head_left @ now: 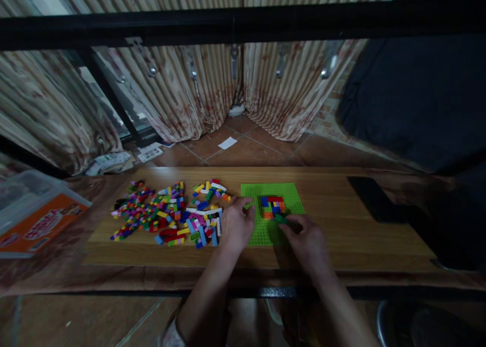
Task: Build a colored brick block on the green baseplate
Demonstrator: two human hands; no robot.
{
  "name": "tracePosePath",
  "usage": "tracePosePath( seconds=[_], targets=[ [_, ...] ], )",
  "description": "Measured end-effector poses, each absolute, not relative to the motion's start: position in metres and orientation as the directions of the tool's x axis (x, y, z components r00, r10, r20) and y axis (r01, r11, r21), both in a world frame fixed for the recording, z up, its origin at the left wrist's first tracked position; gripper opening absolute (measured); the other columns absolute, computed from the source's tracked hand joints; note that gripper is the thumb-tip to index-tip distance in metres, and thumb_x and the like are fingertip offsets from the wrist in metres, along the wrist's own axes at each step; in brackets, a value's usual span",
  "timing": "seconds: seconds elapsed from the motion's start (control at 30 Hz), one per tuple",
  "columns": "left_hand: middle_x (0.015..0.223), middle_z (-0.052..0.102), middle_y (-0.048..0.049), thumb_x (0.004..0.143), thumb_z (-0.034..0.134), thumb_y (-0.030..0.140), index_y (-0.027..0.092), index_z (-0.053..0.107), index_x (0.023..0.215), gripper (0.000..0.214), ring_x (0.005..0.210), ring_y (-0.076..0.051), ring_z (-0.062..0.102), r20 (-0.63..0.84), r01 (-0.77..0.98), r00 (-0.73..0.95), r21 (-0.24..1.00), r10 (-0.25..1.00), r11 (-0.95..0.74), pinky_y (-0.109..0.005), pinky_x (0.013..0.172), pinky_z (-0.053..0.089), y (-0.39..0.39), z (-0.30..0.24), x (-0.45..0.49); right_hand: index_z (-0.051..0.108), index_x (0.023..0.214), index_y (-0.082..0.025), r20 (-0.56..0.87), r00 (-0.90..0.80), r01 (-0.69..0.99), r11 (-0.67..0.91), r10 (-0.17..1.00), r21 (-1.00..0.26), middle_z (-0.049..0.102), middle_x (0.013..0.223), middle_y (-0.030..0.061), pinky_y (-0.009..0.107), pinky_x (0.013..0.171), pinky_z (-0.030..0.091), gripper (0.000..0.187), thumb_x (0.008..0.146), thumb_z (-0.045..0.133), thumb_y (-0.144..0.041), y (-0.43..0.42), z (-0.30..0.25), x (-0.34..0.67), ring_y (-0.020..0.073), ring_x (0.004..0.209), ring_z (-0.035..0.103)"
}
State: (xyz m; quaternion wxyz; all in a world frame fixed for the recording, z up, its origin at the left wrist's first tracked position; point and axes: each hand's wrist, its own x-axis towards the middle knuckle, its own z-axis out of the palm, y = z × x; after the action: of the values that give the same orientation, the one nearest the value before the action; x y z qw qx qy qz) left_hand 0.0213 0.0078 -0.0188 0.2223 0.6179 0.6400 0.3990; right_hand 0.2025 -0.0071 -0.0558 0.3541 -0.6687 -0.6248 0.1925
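A lime-green studded baseplate (294, 195) lies on the wooden board, with a small block of multicoloured bricks (272, 205) built up near its middle. My right hand (308, 238) pinches a dark green brick (281, 219) between thumb and fingertips, right at the near right corner of that block. Whether the brick touches the block I cannot tell. Over the baseplate's left edge is my left hand (237, 225), its thumb and index finger a little apart with no brick visible between them. Its other fingers are partly hidden.
Loose bricks (167, 210) of many colours spread over the left part of the wooden board (341, 245). A clear plastic tub (38, 210) with an orange label stands at the far left. A dark flat object (374, 197) lies on the right. A black bar (243, 23) crosses above.
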Motion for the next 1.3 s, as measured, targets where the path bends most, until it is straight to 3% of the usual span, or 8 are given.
tracePosePath(
  seconds=[0.17, 0.37, 0.53, 0.67, 0.83, 1.0, 1.13, 1.3],
  targets=[
    [0.094, 0.069, -0.0055, 0.083, 0.056, 0.021, 0.018, 0.071, 0.095, 0.019, 0.080, -0.015, 0.063, 0.299, 0.569, -0.278, 0.817, 0.913, -0.094, -0.027, 0.077, 0.049, 0.008, -0.011, -0.010, 0.067, 0.089, -0.022, 0.120, -0.079, 0.589, 0.144, 0.990, -0.796, 0.068, 0.091, 0.0044, 0.032, 0.074, 0.047, 0.017, 0.079, 0.063, -0.035, -0.025, -0.046, 0.174, 0.0193, 0.081, 0.063],
    [0.073, 0.068, -0.0027, 0.073, 0.063, 0.029, 0.013, 0.072, 0.088, 0.023, 0.062, -0.013, 0.059, 0.203, 0.277, -0.630, 0.960, 0.750, -0.026, -0.024, 0.060, 0.046, 0.015, -0.013, -0.071, 0.063, 0.082, -0.024, 0.143, -0.355, 0.642, 0.353, 0.924, -0.680, 0.064, 0.083, 0.0006, 0.030, 0.074, 0.044, 0.005, 0.078, 0.065, -0.021, -0.041, -0.042, 0.115, 0.0181, 0.080, 0.059],
    [0.066, 0.064, 0.0002, 0.067, 0.068, 0.032, 0.012, 0.073, 0.085, 0.027, 0.058, -0.010, 0.054, 0.095, 0.074, -0.700, 0.995, 0.708, -0.060, -0.021, 0.058, 0.043, 0.014, -0.014, -0.096, 0.059, 0.074, -0.022, 0.171, -0.372, 0.784, 0.407, 0.912, -0.468, 0.062, 0.078, 0.0017, 0.033, 0.073, 0.040, 0.013, 0.076, 0.071, -0.029, -0.041, -0.048, 0.101, 0.0203, 0.078, 0.056],
    [0.065, 0.062, 0.0011, 0.066, 0.068, 0.030, 0.011, 0.072, 0.083, 0.025, 0.058, -0.009, 0.053, 0.061, 0.016, -0.695, 0.997, 0.717, -0.070, -0.020, 0.058, 0.043, 0.012, -0.011, -0.094, 0.057, 0.070, -0.022, 0.194, -0.377, 0.815, 0.424, 0.906, -0.396, 0.061, 0.074, 0.0013, 0.034, 0.072, 0.038, 0.023, 0.075, 0.073, -0.037, -0.041, -0.052, 0.100, 0.0206, 0.076, 0.055],
    [0.064, 0.062, 0.0017, 0.066, 0.068, 0.030, 0.012, 0.072, 0.083, 0.025, 0.055, -0.008, 0.050, 0.059, 0.008, -0.721, 0.997, 0.691, -0.076, -0.019, 0.053, 0.040, 0.005, -0.002, -0.098, 0.058, 0.073, -0.022, 0.244, -0.379, 0.778, 0.450, 0.892, -0.437, 0.061, 0.074, 0.0013, 0.034, 0.072, 0.038, 0.026, 0.076, 0.071, -0.045, -0.039, -0.049, 0.098, 0.0203, 0.074, 0.056],
    [0.067, 0.064, 0.0005, 0.066, 0.068, 0.029, 0.012, 0.073, 0.083, 0.025, 0.057, -0.008, 0.052, 0.038, -0.027, -0.764, 0.995, 0.644, -0.091, -0.019, 0.054, 0.040, -0.007, 0.008, -0.107, 0.065, 0.092, -0.021, 0.305, -0.324, 0.724, 0.442, 0.896, -0.530, 0.065, 0.088, 0.0059, 0.035, 0.078, 0.043, 0.020, 0.091, 0.049, -0.033, -0.023, -0.048, 0.101, 0.0216, 0.084, 0.059],
    [0.068, 0.065, -0.0002, 0.065, 0.069, 0.030, 0.013, 0.073, 0.084, 0.026, 0.057, -0.009, 0.054, 0.021, -0.073, -0.780, 0.989, 0.625, -0.125, -0.020, 0.055, 0.042, -0.012, 0.011, -0.115, 0.067, 0.104, -0.020, 0.322, -0.331, 0.730, 0.457, 0.887, -0.508, 0.066, 0.096, 0.0086, 0.037, 0.083, 0.045, 0.026, 0.090, 0.046, -0.025, -0.009, -0.051, 0.101, 0.0237, 0.093, 0.058],
    [0.065, 0.063, 0.0011, 0.064, 0.071, 0.029, 0.013, 0.072, 0.083, 0.025, 0.056, -0.008, 0.053, 0.015, -0.102, -0.767, 0.984, 0.641, -0.144, -0.019, 0.054, 0.041, -0.015, 0.012, -0.118, 0.067, 0.106, -0.021, 0.293, -0.403, 0.737, 0.497, 0.867, -0.458, 0.064, 0.097, 0.0075, 0.038, 0.086, 0.044, 0.025, 0.088, 0.049, -0.021, -0.003, -0.054, 0.090, 0.0239, 0.094, 0.057]
  ],
)
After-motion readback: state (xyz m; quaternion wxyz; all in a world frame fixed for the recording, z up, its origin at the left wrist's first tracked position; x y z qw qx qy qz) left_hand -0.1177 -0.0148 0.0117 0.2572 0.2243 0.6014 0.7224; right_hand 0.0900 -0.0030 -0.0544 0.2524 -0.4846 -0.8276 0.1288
